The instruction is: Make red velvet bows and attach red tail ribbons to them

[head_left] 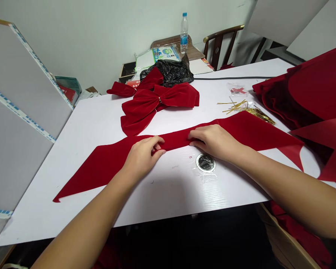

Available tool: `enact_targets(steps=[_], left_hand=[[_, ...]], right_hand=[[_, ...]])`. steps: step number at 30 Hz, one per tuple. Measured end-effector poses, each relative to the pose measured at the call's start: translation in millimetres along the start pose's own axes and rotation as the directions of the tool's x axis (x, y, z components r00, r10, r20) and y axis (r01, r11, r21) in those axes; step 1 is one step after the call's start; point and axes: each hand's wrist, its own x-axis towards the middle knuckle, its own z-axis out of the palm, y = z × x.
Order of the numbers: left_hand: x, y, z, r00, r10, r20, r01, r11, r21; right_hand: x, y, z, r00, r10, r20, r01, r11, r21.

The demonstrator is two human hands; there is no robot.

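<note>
One finished red velvet bow (154, 102) upper centre; I see long velvet strip (249, 129) unbowed, left hand (142, 157) and right hand (215, 142) pinching its middle narrowly.

Red velvet bow (154, 102), gold twist ties (235, 106), water bottle (184, 33).

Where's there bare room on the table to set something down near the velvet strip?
White tabletop shows between the red velvet strip and the red velvet bow, and below the strip, left of the metal-ringed hole. It's crowded at right, with stacked red velvet pieces and gold twist ties.
</note>
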Motion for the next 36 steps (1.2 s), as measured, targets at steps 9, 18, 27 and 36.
enact_targets(steps=[9,18,27,36], left_hand=[[-0.3,-2.4,2.1,0.999,0.034,0.011,-0.035,0.998,0.052],[-1.4,-3.5,3.0,1.000,0.024,0.010,-0.025,0.997,0.076],[-1.7,-4.9,5.5,0.990,0.138,-0.033,-0.136,0.989,0.067],[-3.8,-1.4,5.9,0.996,0.083,-0.036,-0.076,0.987,0.144]], right_hand=[[-0.6,2.2,3.3,0.999,-0.027,0.031,0.031,0.991,-0.128],[-1.2,-0.1,0.9,0.999,0.015,0.044,-0.008,0.985,-0.170],[-1.4,5.3,3.0,0.988,-0.155,-0.019,0.155,0.988,0.026],[-1.4,4.6,2.9,0.995,-0.100,-0.020,0.101,0.994,0.035]])
